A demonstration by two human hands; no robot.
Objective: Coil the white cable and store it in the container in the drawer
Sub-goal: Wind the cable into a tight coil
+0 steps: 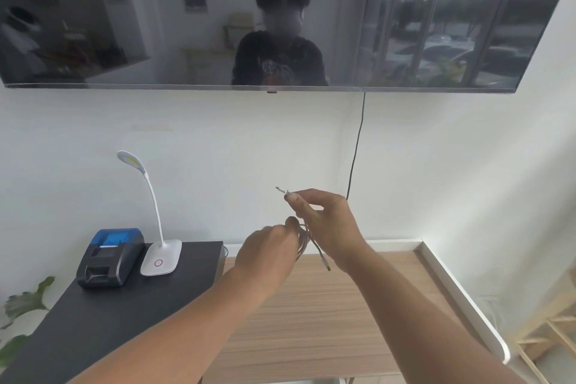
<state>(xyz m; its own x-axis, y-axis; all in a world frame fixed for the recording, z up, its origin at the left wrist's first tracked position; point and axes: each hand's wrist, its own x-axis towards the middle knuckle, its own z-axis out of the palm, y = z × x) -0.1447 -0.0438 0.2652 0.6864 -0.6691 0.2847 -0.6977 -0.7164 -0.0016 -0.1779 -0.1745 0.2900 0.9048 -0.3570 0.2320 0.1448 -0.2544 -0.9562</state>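
Note:
The white cable (304, 240) hangs in several loops between my two hands, above the wooden table (311, 321). My left hand (268, 251) grips the bundle of loops from the left. My right hand (324, 221) pinches one end of the cable between thumb and fingers, and its plug sticks out up and to the left. The other plug dangles below my right wrist. No drawer or container is in view.
A black cabinet top (103, 321) on the left carries a black-and-blue receipt printer (109, 259) and a white desk lamp (156, 227). A wall-mounted TV (280, 19) hangs above, with a black cord (357, 146) running down. Plant leaves are at the far left, a wooden rack at the far right.

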